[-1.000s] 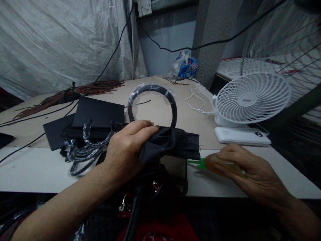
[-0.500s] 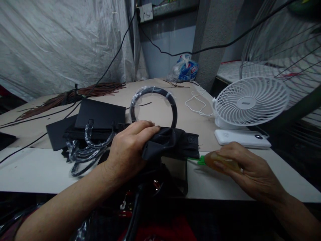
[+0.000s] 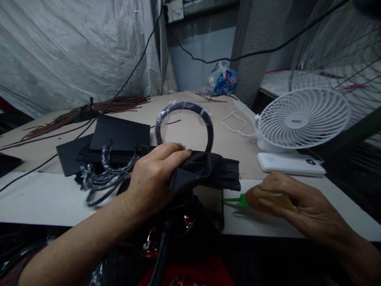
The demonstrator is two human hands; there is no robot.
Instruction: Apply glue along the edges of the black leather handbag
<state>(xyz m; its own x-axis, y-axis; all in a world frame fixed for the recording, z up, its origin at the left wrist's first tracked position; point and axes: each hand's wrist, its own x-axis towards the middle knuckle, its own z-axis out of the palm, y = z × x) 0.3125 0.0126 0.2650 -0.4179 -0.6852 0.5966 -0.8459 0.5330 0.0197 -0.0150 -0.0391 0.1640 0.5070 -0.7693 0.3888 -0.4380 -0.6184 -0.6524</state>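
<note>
My left hand grips a bunched piece of black fabric at the front edge of the table; the fabric belongs to a black bag that hangs down over the edge. My right hand is closed around a small amber glue bottle with a green nozzle. The nozzle points left, toward the lower edge of the fabric, a little short of it. A round black handle wrapped in clear film stands behind my left hand.
A white desk fan and a white power bank sit at the right. Black panels and film-wrapped black handles lie at the left. Brown strips, a white cable and a blue-white bag lie farther back.
The bottle's nozzle has drawn slightly back to the right and down from the fabric's edge. My left hand keeps its grip in the same place.
</note>
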